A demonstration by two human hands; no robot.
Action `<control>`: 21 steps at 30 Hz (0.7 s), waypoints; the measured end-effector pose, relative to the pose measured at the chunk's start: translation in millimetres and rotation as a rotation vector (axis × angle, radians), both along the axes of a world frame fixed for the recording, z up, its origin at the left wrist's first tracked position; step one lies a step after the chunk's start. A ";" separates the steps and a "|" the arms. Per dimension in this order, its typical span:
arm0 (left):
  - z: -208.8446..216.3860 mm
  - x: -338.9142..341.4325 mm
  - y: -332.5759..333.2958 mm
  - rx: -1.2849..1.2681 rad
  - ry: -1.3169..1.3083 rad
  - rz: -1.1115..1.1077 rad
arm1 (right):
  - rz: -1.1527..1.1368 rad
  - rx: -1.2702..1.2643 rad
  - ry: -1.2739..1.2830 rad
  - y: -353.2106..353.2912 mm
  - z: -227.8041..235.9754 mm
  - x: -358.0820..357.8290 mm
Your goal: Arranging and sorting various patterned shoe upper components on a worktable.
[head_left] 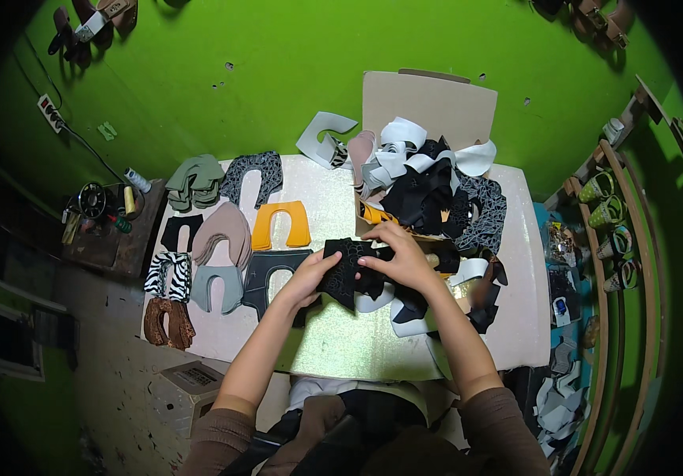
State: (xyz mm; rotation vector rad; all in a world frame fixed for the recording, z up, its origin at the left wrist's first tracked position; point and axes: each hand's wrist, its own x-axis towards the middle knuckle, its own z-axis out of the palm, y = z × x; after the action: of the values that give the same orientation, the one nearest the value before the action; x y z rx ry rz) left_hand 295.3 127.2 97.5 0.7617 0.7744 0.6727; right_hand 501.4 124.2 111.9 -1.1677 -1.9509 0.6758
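Above the middle of the table, a black cut piece with a raised, crackled pattern (pixel 344 274) is stretched between both hands. My left hand (pixel 309 279) is closed on its left edge, thumb on top. My right hand (pixel 401 258) pinches the right part, with its thumb lying over the black material. Whether it is one piece or several stacked is unclear. Just left of my left hand lies a dark grey U-shaped cut piece (pixel 256 284). Right of my right hand, black and white scraps (pixel 468 274) lie scattered.
U-shaped pieces in stacks cover the table's left: orange (pixel 300 230), pink-beige (pixel 222 232), green (pixel 195 181), zebra-striped (pixel 159 275) and brown (pixel 168 324). A cardboard box (pixel 428 103) heaped with scraps stands at the back. Sandals hang on a wooden rack (pixel 631 206) at right.
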 end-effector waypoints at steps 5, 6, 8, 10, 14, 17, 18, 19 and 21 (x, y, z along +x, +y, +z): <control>5.2 4.0 -2.2 -0.066 -0.015 0.013 | -0.024 -0.087 -0.048 0.1 -8.2 -6.5; 4.9 4.5 -3.3 -0.066 -0.015 0.027 | -0.024 -0.086 -0.048 0.1 -8.8 -5.3; 4.3 3.4 -3.7 -0.066 -0.015 0.042 | -0.001 -0.093 0.010 -0.8 -5.1 -4.0; 3.1 -1.4 -2.2 -0.131 0.056 0.173 | 0.037 -0.056 0.002 -2.7 5.6 -1.2; 7.8 -6.1 -1.6 -0.103 -0.031 0.153 | 0.225 -0.129 0.040 -12.0 34.0 0.4; -0.5 -6.7 -0.1 -0.081 -0.026 0.127 | 0.302 -0.177 0.121 -16.2 42.9 -6.3; -0.9 -5.1 0.1 -0.093 0.006 0.123 | 0.327 -0.228 0.157 -17.3 43.7 -7.5; -0.6 -2.8 -1.1 -0.092 0.004 0.120 | 0.283 -0.166 0.162 -15.3 34.4 -9.6; 3.6 0.1 -5.8 -0.110 -0.017 0.128 | 0.206 -0.221 0.088 -14.3 39.7 -13.7</control>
State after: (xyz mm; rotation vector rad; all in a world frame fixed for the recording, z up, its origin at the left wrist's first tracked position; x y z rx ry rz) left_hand 295.4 121.5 101.2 0.6094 0.8430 0.7445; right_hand 487.7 109.9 151.6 -1.0528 -1.9757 1.0566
